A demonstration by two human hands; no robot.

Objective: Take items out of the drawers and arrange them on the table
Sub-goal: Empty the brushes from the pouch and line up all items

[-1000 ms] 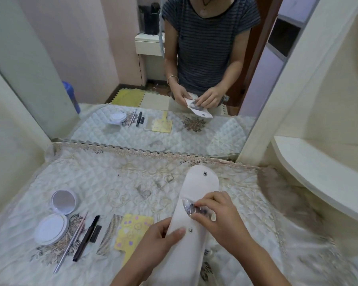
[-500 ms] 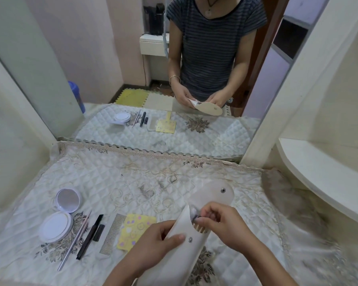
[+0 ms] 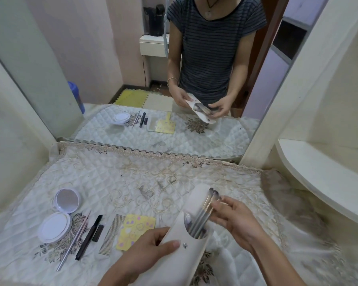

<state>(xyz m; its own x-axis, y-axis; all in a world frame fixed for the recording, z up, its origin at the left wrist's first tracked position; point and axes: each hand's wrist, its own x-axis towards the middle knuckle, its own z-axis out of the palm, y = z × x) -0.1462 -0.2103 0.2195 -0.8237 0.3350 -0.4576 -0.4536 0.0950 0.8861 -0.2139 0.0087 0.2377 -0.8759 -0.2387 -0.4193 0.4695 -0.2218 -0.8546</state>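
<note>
Two hands split the work: your left hand [image 3: 151,250] gripped the pouch [image 3: 178,263] steady so your right hand [image 3: 238,221], pinching the brushes [image 3: 201,219], could draw them out.

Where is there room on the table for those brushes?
Bare quilted cloth runs between the mirror and the row of things. More lies right of the right hand, which holds the brushes, toward the shelf. The front left is crowded: compact, pencils, comb, yellow card side by side.

Cloth [image 3: 132,182] lies bare centre and right; compact [image 3: 55,227] and comb [image 3: 112,234] crowd left.
</note>
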